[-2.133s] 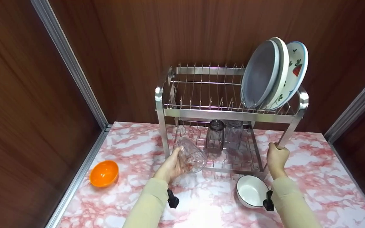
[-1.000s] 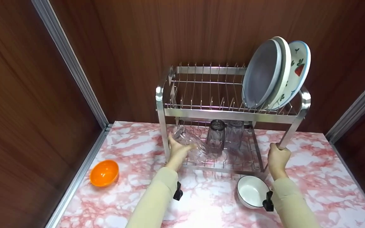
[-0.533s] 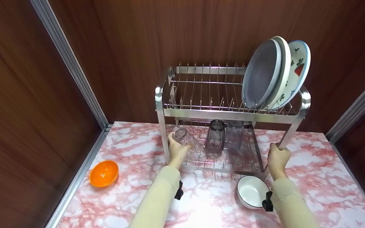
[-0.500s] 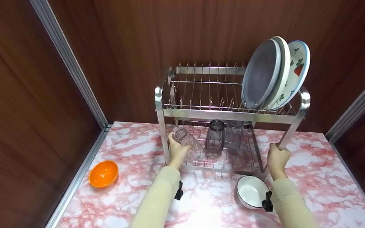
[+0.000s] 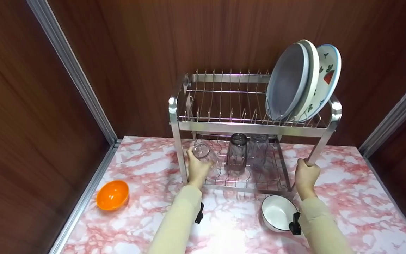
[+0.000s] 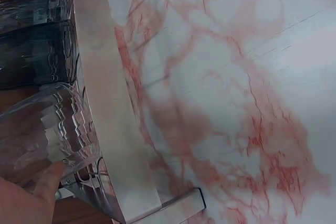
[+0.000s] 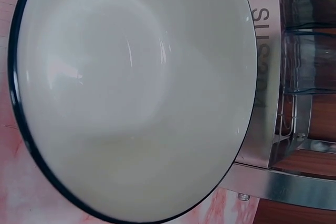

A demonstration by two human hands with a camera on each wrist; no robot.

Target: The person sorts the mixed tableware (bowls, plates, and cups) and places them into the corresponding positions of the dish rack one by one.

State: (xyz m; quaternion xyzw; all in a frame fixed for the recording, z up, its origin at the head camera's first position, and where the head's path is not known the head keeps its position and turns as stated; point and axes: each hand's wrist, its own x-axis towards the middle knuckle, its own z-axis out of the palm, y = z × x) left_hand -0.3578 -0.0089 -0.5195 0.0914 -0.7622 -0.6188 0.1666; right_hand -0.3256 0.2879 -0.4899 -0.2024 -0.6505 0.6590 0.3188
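Note:
My left hand [image 5: 198, 170] holds a clear drinking glass [image 5: 205, 152] at the left end of the dish rack's lower tier. The glass is bottom up and leans slightly; in the left wrist view, its ribbed side [image 6: 63, 124] stands just behind the rack's front rail, with a finger [image 6: 50, 179] against it. Beside it, a dark glass [image 5: 237, 151] and a pale purple glass [image 5: 258, 150] stand upside down. My right hand [image 5: 307, 177] grips the right front leg of the metal dish rack [image 5: 252, 127]. That hand is out of sight in the right wrist view.
Several plates [image 5: 287, 83] lean at the right of the upper tier. A white bowl [image 5: 278, 213] with a dark rim sits before the rack's right front corner, close to the right wrist. An orange bowl [image 5: 113, 195] lies at the left. Brown panels [image 5: 146, 53] enclose the table.
My left hand has carried the clear glass from in front of the rack into the lower tier and turned it from steeply tilted to nearly upright. My right hand has stayed on the leg.

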